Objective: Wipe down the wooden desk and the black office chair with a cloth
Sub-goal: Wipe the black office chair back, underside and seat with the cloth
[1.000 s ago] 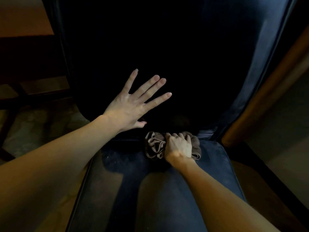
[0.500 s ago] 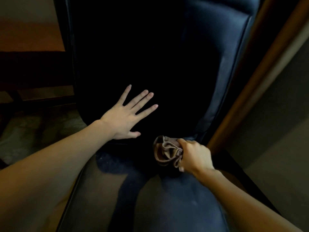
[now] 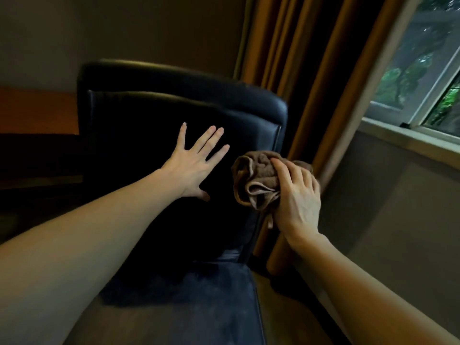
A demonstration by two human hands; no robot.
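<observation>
While left hand lies flat, fingers spread, on chair backrest:
right hand grips bunched brown cloth against backrest's right edge.

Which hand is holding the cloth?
The right hand grips the bunched brown cloth. The left hand lies flat and spread on the black chair's backrest.
</observation>
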